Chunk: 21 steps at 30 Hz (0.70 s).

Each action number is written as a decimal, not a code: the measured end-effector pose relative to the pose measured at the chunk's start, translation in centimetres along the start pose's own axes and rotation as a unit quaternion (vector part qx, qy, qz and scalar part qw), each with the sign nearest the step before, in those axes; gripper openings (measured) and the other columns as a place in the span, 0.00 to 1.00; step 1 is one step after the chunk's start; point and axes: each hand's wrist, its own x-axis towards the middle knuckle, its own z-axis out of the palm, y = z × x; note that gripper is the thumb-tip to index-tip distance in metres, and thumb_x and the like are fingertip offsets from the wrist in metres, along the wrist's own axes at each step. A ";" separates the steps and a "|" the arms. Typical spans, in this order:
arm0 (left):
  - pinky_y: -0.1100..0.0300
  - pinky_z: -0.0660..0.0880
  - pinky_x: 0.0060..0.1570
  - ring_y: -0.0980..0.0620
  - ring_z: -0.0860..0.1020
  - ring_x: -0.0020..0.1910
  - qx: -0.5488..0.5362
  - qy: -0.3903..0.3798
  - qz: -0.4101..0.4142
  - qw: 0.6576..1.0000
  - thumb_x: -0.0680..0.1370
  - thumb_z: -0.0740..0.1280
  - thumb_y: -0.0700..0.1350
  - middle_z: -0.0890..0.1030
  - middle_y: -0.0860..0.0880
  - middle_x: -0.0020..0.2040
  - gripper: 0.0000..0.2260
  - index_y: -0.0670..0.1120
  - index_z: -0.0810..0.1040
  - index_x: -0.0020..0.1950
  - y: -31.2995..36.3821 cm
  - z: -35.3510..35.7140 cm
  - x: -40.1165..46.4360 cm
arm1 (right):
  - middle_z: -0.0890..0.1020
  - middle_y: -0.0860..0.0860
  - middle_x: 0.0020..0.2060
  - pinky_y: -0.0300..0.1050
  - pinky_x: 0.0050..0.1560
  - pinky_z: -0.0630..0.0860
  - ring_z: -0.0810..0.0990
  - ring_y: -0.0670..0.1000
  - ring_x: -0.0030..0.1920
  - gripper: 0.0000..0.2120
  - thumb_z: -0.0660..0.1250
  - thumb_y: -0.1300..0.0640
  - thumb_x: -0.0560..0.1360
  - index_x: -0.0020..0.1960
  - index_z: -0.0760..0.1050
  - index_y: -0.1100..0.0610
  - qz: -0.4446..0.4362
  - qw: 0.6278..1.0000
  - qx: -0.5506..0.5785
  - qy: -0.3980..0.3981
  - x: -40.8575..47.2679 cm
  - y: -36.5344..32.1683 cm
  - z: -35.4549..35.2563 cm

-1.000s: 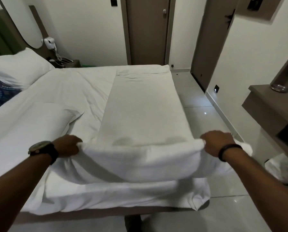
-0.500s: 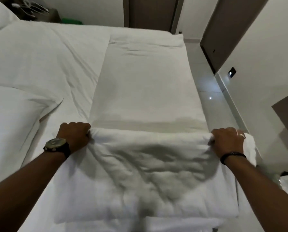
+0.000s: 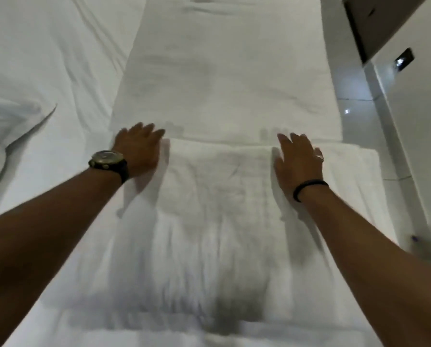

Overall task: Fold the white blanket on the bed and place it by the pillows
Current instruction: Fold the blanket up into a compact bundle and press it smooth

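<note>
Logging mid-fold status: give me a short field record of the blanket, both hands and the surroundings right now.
blanket: white quilted blanket, a long strip on the bed, near end folded over onto itself
fold edge: runs across the strip just beyond the fingertips
left hand: open, flat at the folded layer's left edge, dark wristwatch on wrist
right hand: open, flat on the folded layer, black wristband
bed sheet: white, wrinkled, left of blanket
pillows: not in view
floor: glossy tile, right of bed

Bedroom: white-sheeted bed (image 3: 59,71), tiled floor (image 3: 354,83)
</note>
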 end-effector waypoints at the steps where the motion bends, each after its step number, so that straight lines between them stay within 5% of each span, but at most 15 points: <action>1: 0.39 0.59 0.72 0.41 0.62 0.76 -0.010 -0.017 0.010 1.000 0.82 0.55 0.50 0.65 0.45 0.77 0.22 0.50 0.64 0.77 1.3 1.0 0.5 | 0.60 0.53 0.76 0.65 0.73 0.49 0.52 0.56 0.77 0.25 0.53 0.45 0.81 0.77 0.58 0.49 -0.005 1.000 -0.008 -0.010 0.4 -0.2 1.1; 3: 0.39 0.52 0.74 0.43 0.61 0.76 -0.021 -0.041 0.001 0.999 0.82 0.51 0.58 0.69 0.46 0.75 0.23 0.51 0.65 0.75 2.6 2.2 2.0 | 0.66 0.54 0.73 0.69 0.71 0.44 0.55 0.57 0.76 0.29 0.49 0.35 0.79 0.74 0.63 0.50 0.037 0.998 -0.047 -0.016 1.2 1.1 2.0; 5: 0.40 0.57 0.71 0.41 0.72 0.66 0.007 -0.043 0.013 0.999 0.79 0.48 0.67 0.78 0.43 0.62 0.27 0.49 0.74 0.58 2.9 2.3 2.9 | 0.78 0.59 0.58 0.73 0.69 0.49 0.69 0.62 0.66 0.36 0.46 0.29 0.75 0.60 0.75 0.55 0.037 0.993 -0.111 0.014 1.9 2.9 2.2; 7: 0.46 0.70 0.56 0.39 0.79 0.51 0.042 0.002 0.051 0.998 0.78 0.46 0.69 0.82 0.41 0.49 0.27 0.48 0.70 0.41 2.3 2.1 3.1 | 0.81 0.62 0.44 0.69 0.63 0.62 0.76 0.64 0.52 0.39 0.45 0.27 0.73 0.47 0.77 0.60 -0.018 0.987 -0.152 0.053 2.5 3.6 2.0; 9: 0.50 0.68 0.44 0.38 0.79 0.44 0.056 0.052 0.078 0.994 0.79 0.46 0.68 0.82 0.40 0.44 0.27 0.49 0.69 0.38 1.5 1.7 3.6 | 0.81 0.64 0.41 0.63 0.54 0.68 0.76 0.65 0.48 0.38 0.46 0.29 0.73 0.44 0.76 0.62 -0.047 0.985 -0.156 0.060 3.8 3.4 1.4; 12: 0.50 0.62 0.44 0.38 0.79 0.47 0.070 0.041 0.057 0.995 0.78 0.48 0.69 0.81 0.40 0.46 0.25 0.49 0.69 0.42 1.0 0.8 5.0 | 0.78 0.65 0.48 0.67 0.60 0.65 0.73 0.66 0.54 0.33 0.52 0.33 0.75 0.49 0.75 0.63 -0.044 0.985 -0.150 0.076 5.7 2.9 0.7; 16: 0.46 0.68 0.54 0.37 0.75 0.57 0.027 0.025 -0.018 0.999 0.81 0.54 0.61 0.79 0.40 0.57 0.22 0.45 0.75 0.56 2.7 1.6 4.8 | 0.65 0.62 0.70 0.70 0.72 0.43 0.54 0.64 0.75 0.26 0.59 0.38 0.76 0.66 0.70 0.55 0.044 0.998 -0.030 0.038 4.4 -0.6 0.8; 19: 0.41 0.68 0.65 0.34 0.71 0.69 -0.056 0.134 0.062 0.987 0.80 0.57 0.54 0.76 0.36 0.67 0.21 0.43 0.76 0.66 7.1 3.0 1.4 | 0.62 0.61 0.75 0.69 0.71 0.45 0.52 0.64 0.77 0.29 0.57 0.39 0.76 0.71 0.70 0.53 -0.098 0.988 0.077 0.094 -0.2 -6.8 2.7; 21: 0.38 0.58 0.72 0.40 0.58 0.77 -0.051 0.097 0.144 0.983 0.80 0.54 0.62 0.67 0.40 0.76 0.28 0.46 0.70 0.74 9.3 4.6 -1.6 | 0.58 0.57 0.77 0.69 0.71 0.44 0.51 0.61 0.78 0.30 0.53 0.37 0.77 0.74 0.66 0.51 -0.144 0.986 0.055 0.057 -2.6 -8.1 4.3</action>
